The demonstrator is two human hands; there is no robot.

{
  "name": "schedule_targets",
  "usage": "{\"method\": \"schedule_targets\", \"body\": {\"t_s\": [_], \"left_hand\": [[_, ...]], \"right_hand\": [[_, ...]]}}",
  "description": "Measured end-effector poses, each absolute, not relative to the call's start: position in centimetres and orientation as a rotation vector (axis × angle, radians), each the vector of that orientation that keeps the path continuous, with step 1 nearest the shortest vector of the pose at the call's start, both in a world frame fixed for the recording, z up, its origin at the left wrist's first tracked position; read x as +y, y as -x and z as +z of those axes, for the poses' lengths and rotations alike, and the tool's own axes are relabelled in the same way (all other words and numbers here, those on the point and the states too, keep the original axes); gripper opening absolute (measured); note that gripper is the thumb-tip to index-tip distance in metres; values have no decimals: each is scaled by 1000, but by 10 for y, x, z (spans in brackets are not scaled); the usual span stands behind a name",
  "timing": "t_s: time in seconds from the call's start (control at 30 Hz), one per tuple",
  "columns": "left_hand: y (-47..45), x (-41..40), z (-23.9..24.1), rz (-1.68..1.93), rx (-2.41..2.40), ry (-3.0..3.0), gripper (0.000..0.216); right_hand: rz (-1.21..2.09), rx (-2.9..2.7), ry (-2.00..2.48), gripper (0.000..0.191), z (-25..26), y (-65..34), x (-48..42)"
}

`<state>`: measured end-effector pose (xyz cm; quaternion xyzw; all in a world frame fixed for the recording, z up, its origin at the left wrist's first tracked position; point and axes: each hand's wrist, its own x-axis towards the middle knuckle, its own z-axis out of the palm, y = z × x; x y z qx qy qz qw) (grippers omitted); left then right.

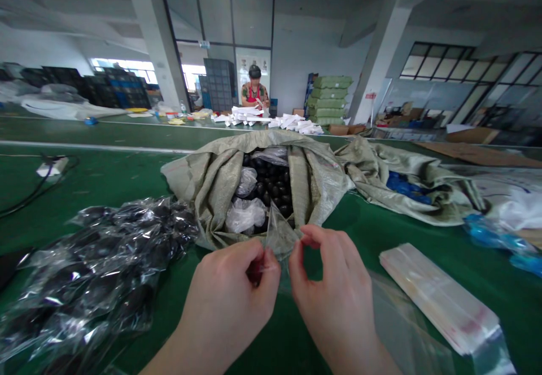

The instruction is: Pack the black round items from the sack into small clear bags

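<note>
In front of the sack, my left hand (pixel 239 290) pinches a small transparent plastic bag (pixel 279 232) between thumb and forefinger. My right hand (pixel 334 284) has its thumb and forefinger tips pressed together at the bag's right edge. The bag's corner points up between the hands; its lower part is hard to make out. Just beyond stands an open woven sack (pixel 319 188) with shiny black rounded pieces (pixel 273 186) and crumpled plastic bags (pixel 246 215) inside. To the left lies a pile of black pieces in transparent bags (pixel 114 256).
A stack of flat transparent bags (pixel 440 296) lies at the right. Another woven sack (pixel 368 166) holds blue pieces (pixel 409 187). A power strip (pixel 53 166) with cables sits at the left. Across the green table (pixel 127 177), a person (pixel 254 90) stands behind white rolled items (pixel 245 116).
</note>
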<state>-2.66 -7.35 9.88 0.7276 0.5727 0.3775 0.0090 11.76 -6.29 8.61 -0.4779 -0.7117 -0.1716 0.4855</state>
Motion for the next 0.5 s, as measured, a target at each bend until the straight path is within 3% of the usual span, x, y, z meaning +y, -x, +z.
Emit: {"method": "schedule_targets", "body": {"t_s": [0.5], "left_hand": [[35,-65,104,749,2041,-2308,26]], "right_hand": [[-285,-1821,1246,19,76,-117,-54]]}}
